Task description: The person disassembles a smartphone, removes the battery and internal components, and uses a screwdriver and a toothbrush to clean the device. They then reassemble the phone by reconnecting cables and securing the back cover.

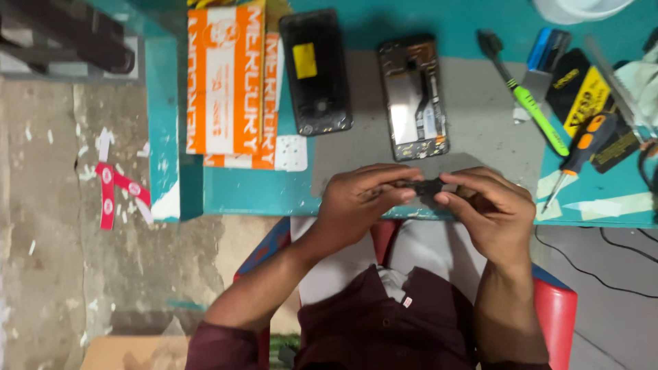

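A teal worktop (439,27) fills the top of this head-camera view, seen from above, with bare concrete floor (41,226) to the left. A grey mat (486,123) lies on the worktop in front of a seated person, whose red chair (558,308) shows at both sides of a dark maroon shirt.

At the left of the worktop stand orange-and-white boxes (226,82). Beside them lies a dark phone panel (317,72) bearing a yellow sticker. Just right of it, on the mat, an opened phone body (414,96) rests face down with its back off and its inner parts and a silver battery area exposed. Further right lie a green-handled tool (531,103), an orange-handled screwdriver (582,147), a blue-and-metal scraper and dark packets with yellow printing.

At the near edge of the mat both hands meet. The left hand (356,202) and the right hand (490,209) each have their fingers closed in a pinch on opposite ends of a small dark part (428,186), held just above the worktop's edge, well apart from the phone body. What the part is cannot be told.

Judging from this, the phone is already opened and partly stripped, and the work on the small part is in hand; nothing shows it refitted or the phone closed again.
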